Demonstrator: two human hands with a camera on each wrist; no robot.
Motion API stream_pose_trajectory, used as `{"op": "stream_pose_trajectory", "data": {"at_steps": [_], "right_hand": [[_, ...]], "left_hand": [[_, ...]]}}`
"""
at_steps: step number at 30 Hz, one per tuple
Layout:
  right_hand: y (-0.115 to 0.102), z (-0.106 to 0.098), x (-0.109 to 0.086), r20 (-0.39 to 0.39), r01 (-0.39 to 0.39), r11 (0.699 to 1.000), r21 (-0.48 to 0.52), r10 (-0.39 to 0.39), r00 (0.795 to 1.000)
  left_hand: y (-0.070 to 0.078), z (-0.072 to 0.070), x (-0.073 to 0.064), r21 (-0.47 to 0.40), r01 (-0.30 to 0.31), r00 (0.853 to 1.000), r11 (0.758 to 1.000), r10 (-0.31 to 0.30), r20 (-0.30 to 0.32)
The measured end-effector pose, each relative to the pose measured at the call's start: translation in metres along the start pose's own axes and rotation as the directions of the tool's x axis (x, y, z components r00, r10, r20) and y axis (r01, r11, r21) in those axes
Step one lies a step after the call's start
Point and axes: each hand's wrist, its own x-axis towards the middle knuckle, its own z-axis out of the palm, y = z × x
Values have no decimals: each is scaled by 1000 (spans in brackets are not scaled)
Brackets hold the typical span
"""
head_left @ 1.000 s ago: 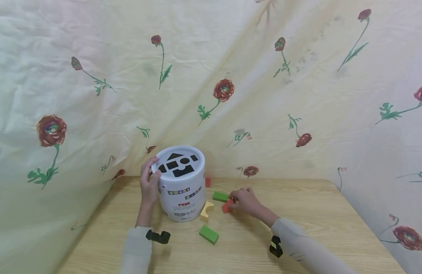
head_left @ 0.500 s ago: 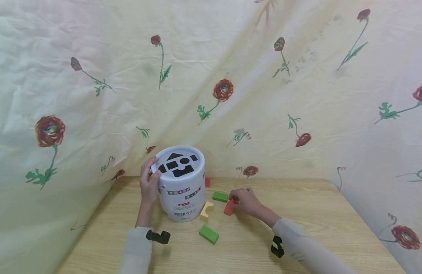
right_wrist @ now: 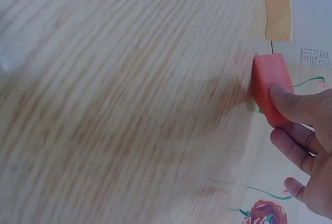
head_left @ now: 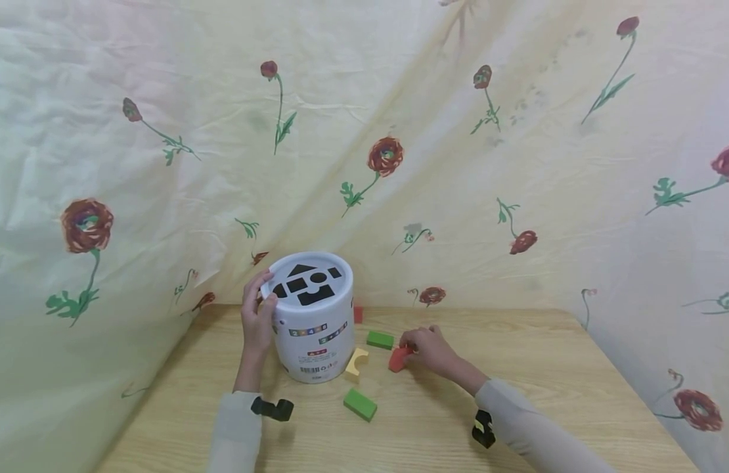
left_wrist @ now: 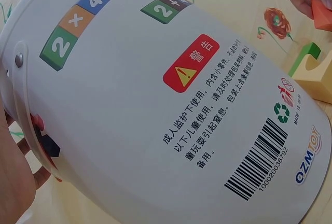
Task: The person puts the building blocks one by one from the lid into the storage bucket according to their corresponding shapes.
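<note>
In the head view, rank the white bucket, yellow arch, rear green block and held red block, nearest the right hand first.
1. Held red block: in the right hand.
2. Rear green block: left of the hand.
3. Yellow arch: farther left.
4. White bucket: leftmost of these.

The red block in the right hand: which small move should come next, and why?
Probably raise the red block toward the lid of the white bucket: the fingers of the right hand pinch it, the left hand grips the bucket, and the lid's openings face up. Which opening fits, I cannot tell.
</note>
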Motion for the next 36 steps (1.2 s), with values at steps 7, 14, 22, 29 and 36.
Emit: {"op": "stream_pose_trajectory", "data": {"at_steps": [7, 14, 22, 29, 36], "right_hand": [[-1, -1, 0, 14, 5, 1000, 19, -6, 1000], [1, -1, 1, 31, 41, 999, 14, -41, 999], [-5, 1, 6, 38, 60, 998, 28, -61, 997], [-9, 3, 11, 61, 64, 998, 20, -65, 996], [-9, 8, 13, 67, 50, 999, 18, -51, 996]], "left_hand": [[0, -1, 1, -3, -5, 1000, 1000, 5, -3], [0, -2, 2, 0, -12, 1000, 1000, 12, 1], [-1, -2, 3, 1, -14, 1000, 1000, 14, 2], [-1, -2, 2, 2, -12, 1000, 1000, 12, 6], [0, -2, 0, 17, 2, 1000, 1000, -2, 9]]}}
